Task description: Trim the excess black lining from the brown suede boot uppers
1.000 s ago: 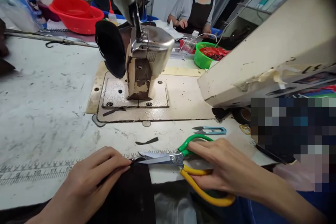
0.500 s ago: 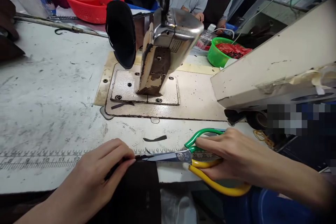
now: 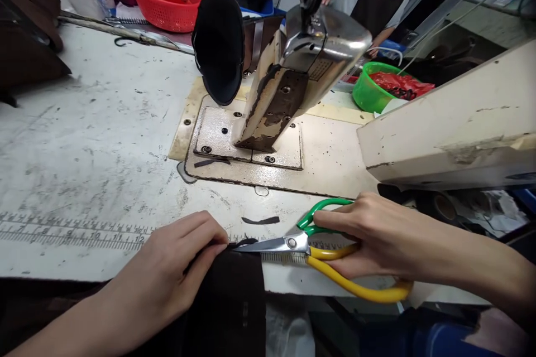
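Head view shows the right hand (image 3: 377,234) closed round the green and yellow scissors (image 3: 310,248), blades pointing left to the dark cloth (image 3: 234,301) that the left hand (image 3: 176,273) pinches at the bench (image 3: 84,178) edge, fingertips touching the blade tips.

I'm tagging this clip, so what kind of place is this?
Most likely a sewing or shoemaking workshop: an industrial post-bed sewing machine on a worn worktable, the right hand working scissors on dark fabric, and a co-worker behind.
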`<state>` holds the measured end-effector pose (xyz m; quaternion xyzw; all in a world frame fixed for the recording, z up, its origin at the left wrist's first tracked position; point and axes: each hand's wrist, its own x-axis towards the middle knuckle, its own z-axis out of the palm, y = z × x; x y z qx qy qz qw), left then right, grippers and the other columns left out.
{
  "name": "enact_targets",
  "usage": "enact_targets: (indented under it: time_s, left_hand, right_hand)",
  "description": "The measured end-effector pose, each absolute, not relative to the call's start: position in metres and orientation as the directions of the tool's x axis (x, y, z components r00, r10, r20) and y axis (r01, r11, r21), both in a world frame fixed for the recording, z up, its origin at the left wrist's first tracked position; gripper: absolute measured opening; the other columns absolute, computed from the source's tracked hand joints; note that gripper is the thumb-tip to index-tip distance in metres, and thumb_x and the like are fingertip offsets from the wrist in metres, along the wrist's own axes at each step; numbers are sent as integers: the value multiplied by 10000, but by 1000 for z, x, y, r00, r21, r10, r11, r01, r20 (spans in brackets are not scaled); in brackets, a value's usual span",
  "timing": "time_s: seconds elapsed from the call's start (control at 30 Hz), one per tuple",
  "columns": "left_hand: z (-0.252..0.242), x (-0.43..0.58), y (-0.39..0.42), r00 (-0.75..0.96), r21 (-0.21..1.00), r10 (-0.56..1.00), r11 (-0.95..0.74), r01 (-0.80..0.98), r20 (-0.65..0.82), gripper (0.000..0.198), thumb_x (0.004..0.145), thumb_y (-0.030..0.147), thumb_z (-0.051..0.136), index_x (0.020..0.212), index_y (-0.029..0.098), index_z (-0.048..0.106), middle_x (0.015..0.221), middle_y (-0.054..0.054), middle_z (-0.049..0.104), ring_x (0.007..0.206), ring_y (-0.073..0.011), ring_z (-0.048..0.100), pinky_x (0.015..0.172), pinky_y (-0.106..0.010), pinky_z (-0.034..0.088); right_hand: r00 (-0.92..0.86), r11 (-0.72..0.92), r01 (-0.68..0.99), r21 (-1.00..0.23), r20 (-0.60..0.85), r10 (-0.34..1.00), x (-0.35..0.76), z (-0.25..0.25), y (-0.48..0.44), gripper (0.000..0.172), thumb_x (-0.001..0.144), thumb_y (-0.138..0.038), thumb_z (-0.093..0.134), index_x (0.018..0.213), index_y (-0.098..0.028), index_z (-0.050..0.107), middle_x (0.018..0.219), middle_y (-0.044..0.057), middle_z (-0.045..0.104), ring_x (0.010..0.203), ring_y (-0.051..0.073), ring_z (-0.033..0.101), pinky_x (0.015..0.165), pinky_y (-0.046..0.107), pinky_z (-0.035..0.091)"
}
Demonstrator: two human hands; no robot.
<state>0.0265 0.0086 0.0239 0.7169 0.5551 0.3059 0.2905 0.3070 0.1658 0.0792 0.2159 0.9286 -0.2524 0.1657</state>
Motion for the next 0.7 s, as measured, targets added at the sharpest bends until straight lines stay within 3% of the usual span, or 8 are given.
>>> enact_targets:
  time_s: [0.13, 0.3, 0.47, 0.7]
  left_hand:
    - [25, 26, 10, 193, 777, 977, -188, 600, 88, 141, 1025, 177, 470, 954, 252, 566, 882, 55, 620, 727, -50, 576, 596, -123, 411]
    - [25, 24, 11, 185, 814, 980, -169, 555, 77, 158, 1026, 203, 479, 938, 246, 603, 877, 49, 632, 736, -60, 579, 652, -137, 437]
    - [26, 20, 14, 177, 836, 983, -141, 529, 54, 169, 1009, 242, 506, 913, 257, 644, 888, 39, 645, 770, -78, 587, 622, -155, 421]
    - [28, 12, 18, 122, 892, 986, 51, 449, -117, 188, 964, 355, 594, 854, 236, 690, 743, 37, 624, 628, -87, 493, 558, -202, 363]
  right_hand:
    - [-812, 727, 535, -431, -500, 301, 296, 82, 163, 395, 898, -447, 686, 743, -247, 384, 546, -78, 342, 466, 113, 269, 445, 277, 144]
    - [-776, 646, 593, -480, -555, 299, 291, 84, 159, 406, 881, -388, 683, 722, -240, 340, 548, -93, 256, 488, 106, 173, 432, 259, 146]
    - [-786, 675, 575, -462, -540, 300, 280, 86, 156, 356, 883, -426, 663, 741, -241, 395, 536, -90, 299, 479, 104, 236, 431, 248, 160]
    - [-816, 691, 541, -480, -500, 291, 281, 84, 158, 421, 925, -441, 653, 721, -232, 349, 561, -92, 259, 519, 105, 145, 441, 251, 144]
